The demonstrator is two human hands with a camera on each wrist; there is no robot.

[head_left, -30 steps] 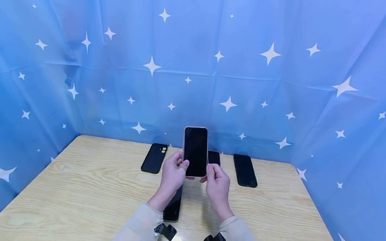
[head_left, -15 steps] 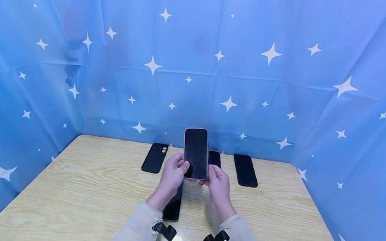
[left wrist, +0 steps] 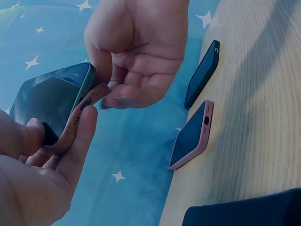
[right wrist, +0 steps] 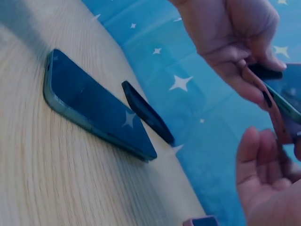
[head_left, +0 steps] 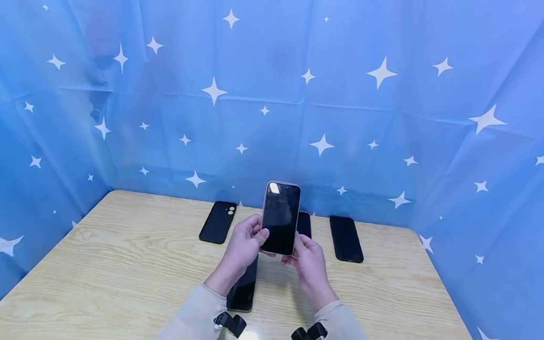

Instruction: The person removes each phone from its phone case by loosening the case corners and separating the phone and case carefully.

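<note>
A smartphone (head_left: 280,218) with a dark screen is held up over the table in a reddish-pink case (left wrist: 70,134). My left hand (head_left: 243,244) grips its lower left side, thumb on the screen and fingers behind the case. At the lower right corner, my right hand (head_left: 310,262) pinches the case edge between thumb and fingers. Along the bottom, the left wrist view shows the case rim bent away from the phone, with a gap between them. The same loosened rim shows beside the phone's edge in the right wrist view. The phone's back is hidden.
A phone (head_left: 243,292) lies under my left forearm. Behind the hands is a pink-edged phone (left wrist: 190,136). A black phone case (head_left: 218,223) lies at the back left, a black phone (head_left: 346,240) at the right. A starred blue curtain (head_left: 278,86) surrounds the wooden table (head_left: 128,265).
The held phone has shifted slightly right and tilted, with a bright reflection now on its screen. My right hand has moved a little right and down, still at the lower right corner.
</note>
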